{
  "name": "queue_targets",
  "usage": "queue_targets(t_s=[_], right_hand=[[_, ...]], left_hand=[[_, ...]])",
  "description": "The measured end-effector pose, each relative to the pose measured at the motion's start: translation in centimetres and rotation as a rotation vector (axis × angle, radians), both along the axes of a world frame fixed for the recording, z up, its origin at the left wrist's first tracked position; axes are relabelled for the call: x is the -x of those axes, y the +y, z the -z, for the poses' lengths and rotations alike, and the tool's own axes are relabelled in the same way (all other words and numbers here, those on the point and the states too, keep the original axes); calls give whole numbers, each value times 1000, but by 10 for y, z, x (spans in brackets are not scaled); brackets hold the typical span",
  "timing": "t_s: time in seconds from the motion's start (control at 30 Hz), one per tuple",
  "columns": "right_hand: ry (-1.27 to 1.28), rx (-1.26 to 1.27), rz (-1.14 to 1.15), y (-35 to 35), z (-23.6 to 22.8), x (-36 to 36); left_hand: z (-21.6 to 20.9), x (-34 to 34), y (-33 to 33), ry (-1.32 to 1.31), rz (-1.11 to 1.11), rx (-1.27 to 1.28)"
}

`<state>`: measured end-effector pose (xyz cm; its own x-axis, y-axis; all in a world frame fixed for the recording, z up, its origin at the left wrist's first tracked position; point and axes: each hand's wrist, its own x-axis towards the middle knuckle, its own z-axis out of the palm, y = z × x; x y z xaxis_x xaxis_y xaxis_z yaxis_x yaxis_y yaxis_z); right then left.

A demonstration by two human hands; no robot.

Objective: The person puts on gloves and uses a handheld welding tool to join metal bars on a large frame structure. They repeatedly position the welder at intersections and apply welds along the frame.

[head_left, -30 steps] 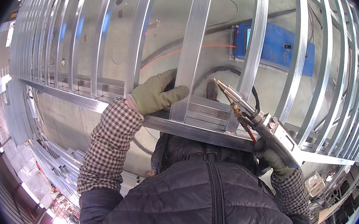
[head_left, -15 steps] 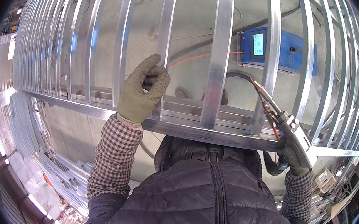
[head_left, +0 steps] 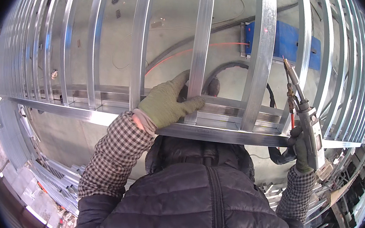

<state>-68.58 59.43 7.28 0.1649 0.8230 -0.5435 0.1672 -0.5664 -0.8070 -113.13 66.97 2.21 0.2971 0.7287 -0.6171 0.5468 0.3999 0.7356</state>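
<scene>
My left hand, gloved in green, lies spread and flat on the near rail of the metal frame, fingertips touching an upright bar at the middle. My right hand, at the frame's right end, is clenched around the grip of a welding torch, its nozzle tilted up and far-left. A blue box lies on the floor beyond the bars.

- Bright, even daylight on my feed; glare on the metal bars.
- Focus sharp centrally.
- Fisheye bends edges; black vignette at the rim.
</scene>
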Motion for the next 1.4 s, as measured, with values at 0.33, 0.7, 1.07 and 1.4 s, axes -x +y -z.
queue_targets(t_s=[0.33,0.7,1.07,1.4], right_hand=[[-231,127,-49,10,-11,14],[-429,180,-357,23,-12,16],[-221,-355,-1316,107,-83,47],[261,-392,-1467,154,-60,119]], left_hand=[[4,3,1,5,23,-1],[-1,2,1,62,-4,55],[-31,-4,16,444,353,-504],[-49,0,42,580,552,-588]])
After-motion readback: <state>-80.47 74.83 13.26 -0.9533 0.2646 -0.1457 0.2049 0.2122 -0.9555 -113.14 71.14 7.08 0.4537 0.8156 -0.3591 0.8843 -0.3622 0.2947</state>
